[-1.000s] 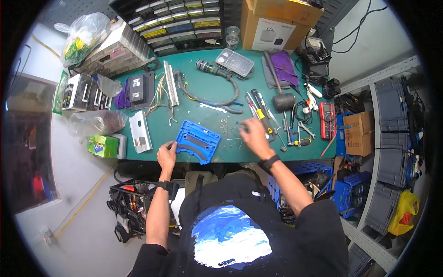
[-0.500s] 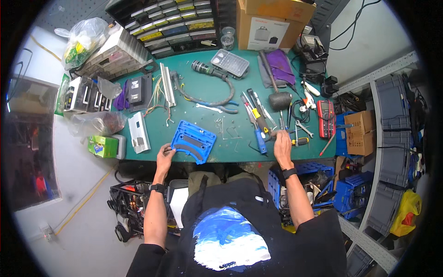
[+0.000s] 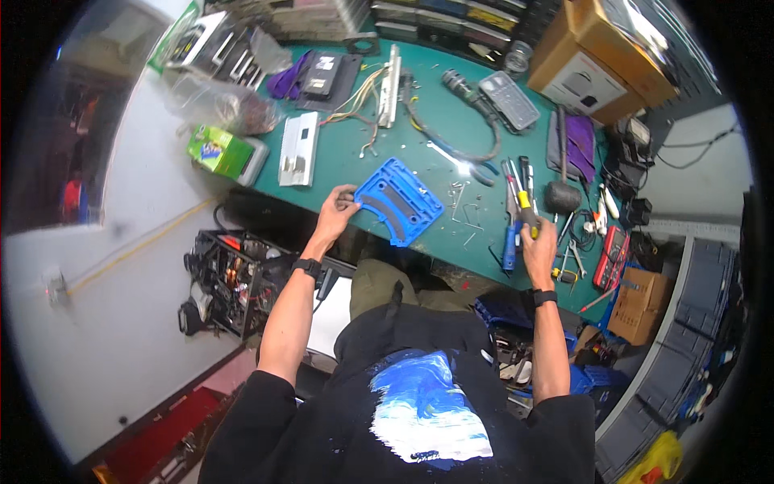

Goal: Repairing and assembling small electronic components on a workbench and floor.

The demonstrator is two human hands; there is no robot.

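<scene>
My left hand [image 3: 337,213] pinches the left corner of a blue plastic housing piece [image 3: 401,202] with a curved cut-out, which rests by the bench's front edge. Toward the right, the fingers of my right hand [image 3: 539,248] close around the lower end of a yellow-and-black handled screwdriver [image 3: 526,208]. Just left of that hand is a blue-handled tool [image 3: 509,246]. Below the fingers lies a short yellow-and-black screwdriver [image 3: 565,276], with a wrench [image 3: 577,258] to its right.
A rubber mallet [image 3: 562,196] and a red multimeter [image 3: 612,256] lie on the green bench at the right. Hex keys [image 3: 465,211] are scattered mid-bench, near a thick cable [image 3: 488,133]. A white metal cover [image 3: 298,149] and a green box [image 3: 218,152] sit at the left.
The head view has swung, shifting the bench up and to the right in the picture. My right hand has moved onto the yellow-and-black screwdriver; my left keeps hold of the blue piece.
</scene>
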